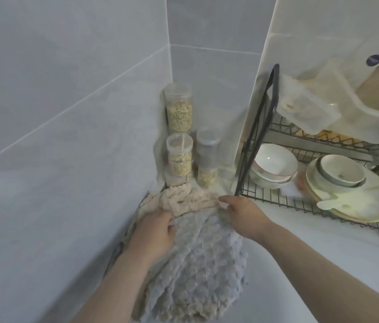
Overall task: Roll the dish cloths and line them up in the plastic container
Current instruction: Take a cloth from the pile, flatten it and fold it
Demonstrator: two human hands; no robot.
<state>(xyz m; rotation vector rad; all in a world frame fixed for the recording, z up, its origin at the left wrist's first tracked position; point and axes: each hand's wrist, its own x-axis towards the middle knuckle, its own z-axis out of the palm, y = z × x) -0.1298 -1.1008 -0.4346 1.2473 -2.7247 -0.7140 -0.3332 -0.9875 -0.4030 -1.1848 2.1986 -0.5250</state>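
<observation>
A grey-blue bobbled dish cloth (198,264) lies spread on the counter by the left wall. On its far end sits a beige-pink cloth (184,199), bunched into a rough roll. My left hand (153,231) curls its fingers over the near left edge of the beige-pink cloth. My right hand (244,215) rests at the right end of that cloth, fingers stretched toward it. A dark wire edge (116,250) shows under the cloths at the left. Clear plastic containers (337,106) lie on the top shelf of the dish rack.
Clear jars of grain (179,145) stand stacked in the tiled corner behind the cloths. A black wire dish rack (260,136) with bowls (274,166) and plates (351,199) fills the right side. White counter (300,264) stretches at the lower right.
</observation>
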